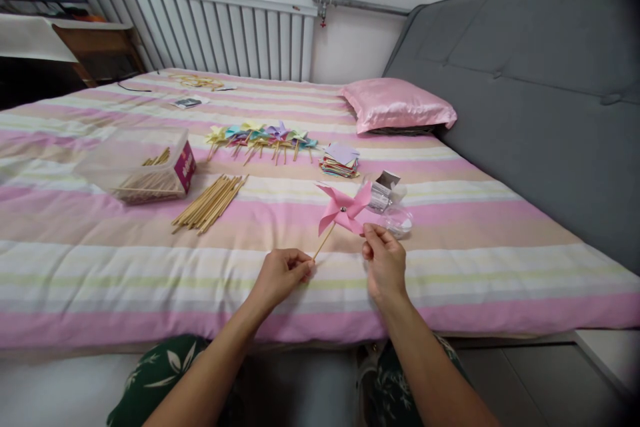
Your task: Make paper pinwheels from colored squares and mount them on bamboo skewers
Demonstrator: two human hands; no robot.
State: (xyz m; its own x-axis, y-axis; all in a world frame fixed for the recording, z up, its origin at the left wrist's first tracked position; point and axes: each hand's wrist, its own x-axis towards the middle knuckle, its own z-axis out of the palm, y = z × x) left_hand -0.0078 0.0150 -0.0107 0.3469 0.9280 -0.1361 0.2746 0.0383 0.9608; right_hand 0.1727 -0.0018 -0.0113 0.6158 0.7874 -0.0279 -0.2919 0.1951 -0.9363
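Observation:
A pink paper pinwheel (344, 209) on a thin wooden stick is held up over the striped bed, its metal pin showing at the centre. My left hand (286, 273) pinches the lower end of the stick. With thumb and fingertips, my right hand (384, 259) grips the lower right blade of the pinwheel. Just behind the pinwheel lie a small open box (385, 188) and a clear plastic bag (398, 220). A stack of coloured paper squares (340, 159) sits farther back.
Finished-looking pinwheels (265, 135) in several colours lie in a row beyond. To the left are loose wooden sticks (210, 203) and a clear plastic tub (135, 167) holding more. A pink pillow (400, 105) rests by the grey headboard (525, 73).

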